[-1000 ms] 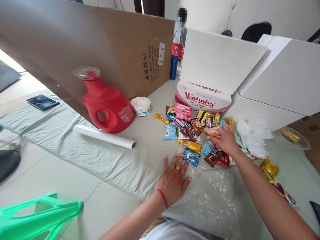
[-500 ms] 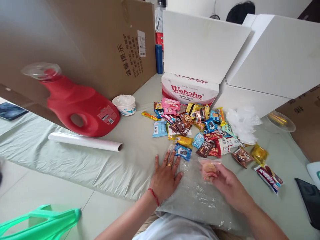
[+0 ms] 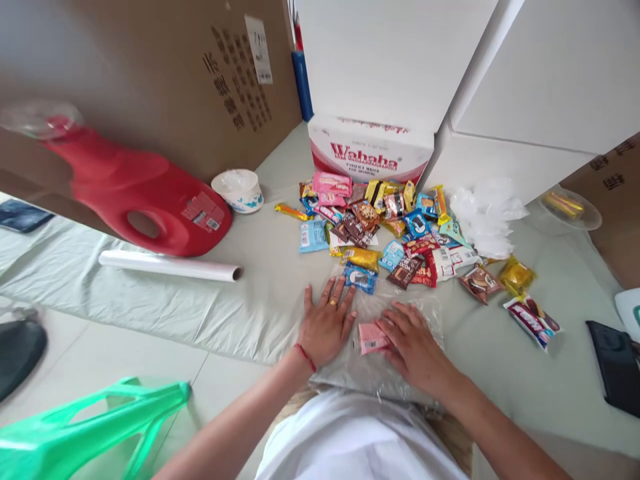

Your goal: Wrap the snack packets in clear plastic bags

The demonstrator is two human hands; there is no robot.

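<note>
My left hand (image 3: 326,325) lies flat, fingers spread, on the left edge of a clear plastic sheet (image 3: 425,313) spread on the pale green tablecloth. My right hand (image 3: 413,340) rests palm down on the sheet, its fingers on a small pink snack packet (image 3: 373,338) that lies between the two hands. Just beyond the hands sits a pile of several wrapped snacks (image 3: 380,227), with a blue packet (image 3: 361,278) nearest my left fingertips.
A red detergent jug (image 3: 135,193), a white roll (image 3: 170,267) and a small bowl (image 3: 237,190) lie at the left. A Wahaha carton (image 3: 370,150), white boxes and a large cardboard box stand behind. Crumpled clear plastic (image 3: 485,213), loose snacks and a dark phone (image 3: 615,363) lie at the right.
My right hand took a packet from the snack pile, carried it back towards me and set it down on the plastic sheet. The left hand stayed flat on the sheet.
</note>
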